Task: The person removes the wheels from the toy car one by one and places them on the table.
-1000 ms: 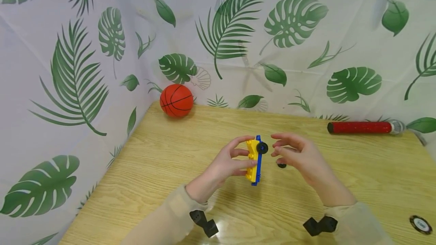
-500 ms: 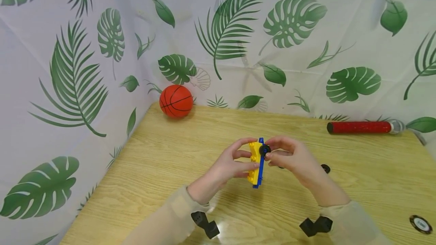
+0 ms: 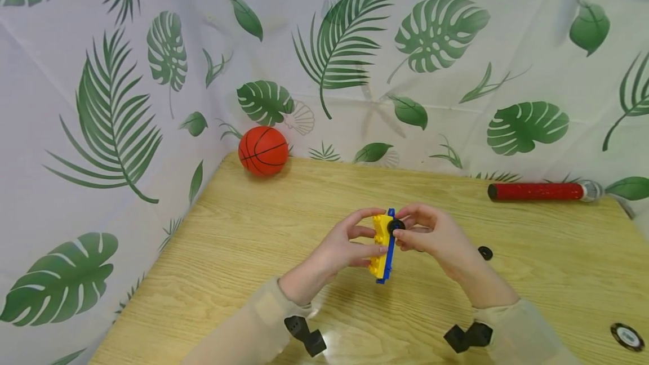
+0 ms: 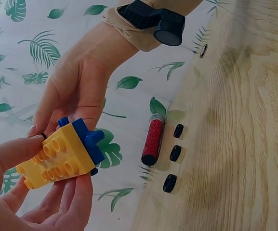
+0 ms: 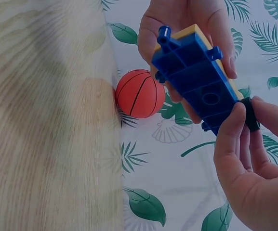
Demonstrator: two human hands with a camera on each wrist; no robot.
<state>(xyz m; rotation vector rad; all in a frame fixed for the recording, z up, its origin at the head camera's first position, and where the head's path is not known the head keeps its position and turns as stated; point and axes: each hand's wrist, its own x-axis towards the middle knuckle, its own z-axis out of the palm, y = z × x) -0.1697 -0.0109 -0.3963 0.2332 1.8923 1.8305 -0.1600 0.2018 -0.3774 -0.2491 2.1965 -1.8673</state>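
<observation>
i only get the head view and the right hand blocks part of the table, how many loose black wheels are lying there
Observer: The left wrist view shows three loose black wheels in a row on the table.
Operator: ok and the blue-and-yellow toy, is there a wheel on its long edge opposite the pinched wheel, i can't see that side
Observer: No wheel shows there; in the right wrist view only bare blue pegs stick out along that edge.
</observation>
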